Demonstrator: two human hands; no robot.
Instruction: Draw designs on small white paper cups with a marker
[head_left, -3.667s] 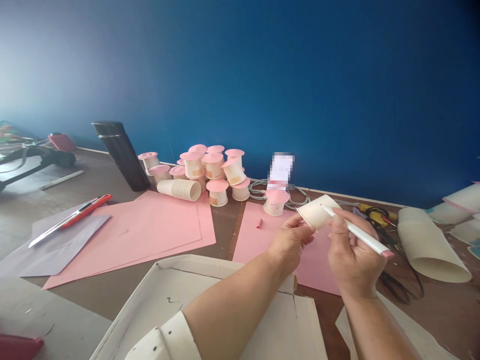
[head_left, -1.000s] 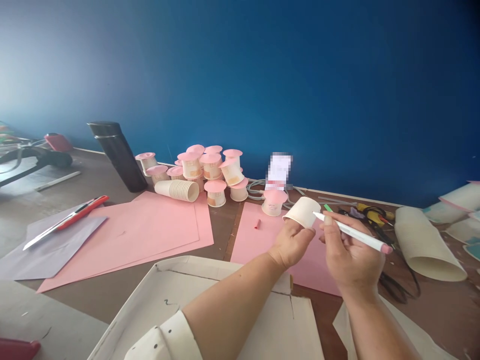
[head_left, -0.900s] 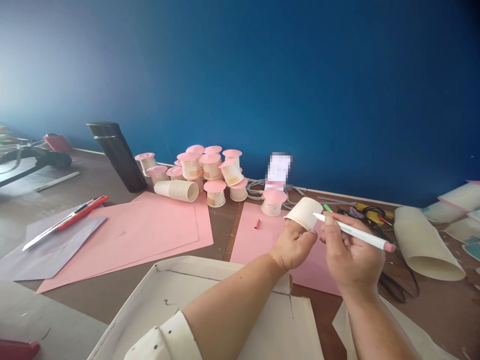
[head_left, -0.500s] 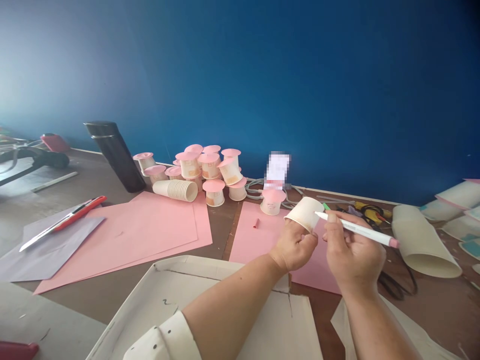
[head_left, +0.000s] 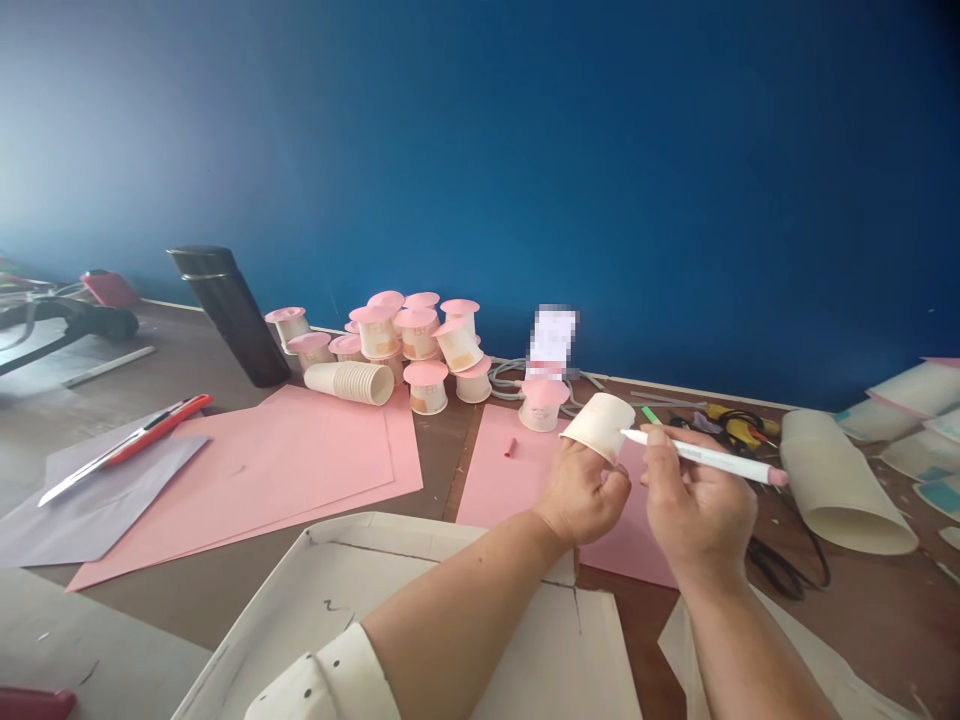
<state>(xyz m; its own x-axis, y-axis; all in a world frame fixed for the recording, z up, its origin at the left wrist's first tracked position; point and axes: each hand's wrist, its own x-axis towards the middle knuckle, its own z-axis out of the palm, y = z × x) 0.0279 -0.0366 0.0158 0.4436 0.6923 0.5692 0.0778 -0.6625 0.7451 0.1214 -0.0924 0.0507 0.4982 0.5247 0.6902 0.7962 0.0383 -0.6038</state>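
A small white paper cup [head_left: 600, 422] is held up, tilted and bottom up, by my left hand [head_left: 585, 495], whose fingers go up inside its mouth. My right hand [head_left: 701, 505] pinches a white marker pen [head_left: 709, 458] with a pink end. The pen's tip is at the right side of the cup; whether it touches, I cannot tell. Below both hands lies a pink sheet [head_left: 491, 480], with a small red pen cap [head_left: 511, 448] on it. Just left of the cup stands a paper cup with a pink disc on top [head_left: 544, 405].
Several pink-topped cups [head_left: 427, 385] are grouped by the wall, with a stack of nested cups [head_left: 349, 382] before them. A black flask [head_left: 232, 320], a red utility knife [head_left: 127, 450] and pink sheets [head_left: 262, 470] lie left. Large cups [head_left: 847, 480] and cables [head_left: 780, 570] lie right.
The cup and both hands have shifted slightly left together. The pen tip stays at the cup's right side, and both grips look the same.
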